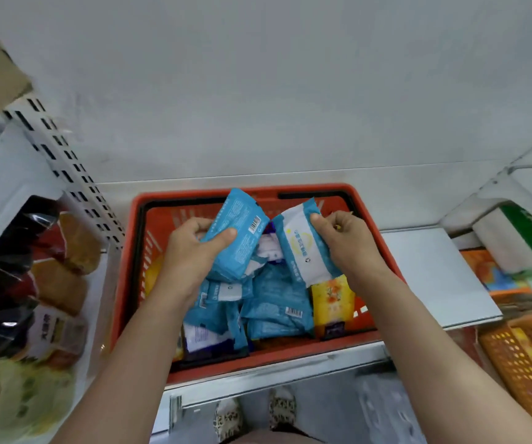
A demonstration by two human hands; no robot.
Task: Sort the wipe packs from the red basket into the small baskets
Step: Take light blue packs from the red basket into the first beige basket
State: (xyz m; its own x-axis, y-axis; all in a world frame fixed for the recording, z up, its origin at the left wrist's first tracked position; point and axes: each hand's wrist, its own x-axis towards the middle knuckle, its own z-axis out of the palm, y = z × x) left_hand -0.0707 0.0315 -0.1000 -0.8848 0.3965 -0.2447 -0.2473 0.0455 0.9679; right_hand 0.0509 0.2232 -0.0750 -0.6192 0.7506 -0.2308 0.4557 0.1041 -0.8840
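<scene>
Over the red basket [123,283]: left hand [191,248] gripping a blue pack [239,232], right hand [344,238] pinching a white-and-blue pack [306,251].

1. We stood in a shop aisle, at white metal shelving whose slotted upright [50,145] carried the shelf boards.
2. We saw packaged goods [34,277] stocked in rows on the left shelf.
3. A red shopping basket [130,251] sat on the shelf, filled with barcoded retail packs [277,312].
4. An orange display basket [527,363] held more stock at right.
</scene>
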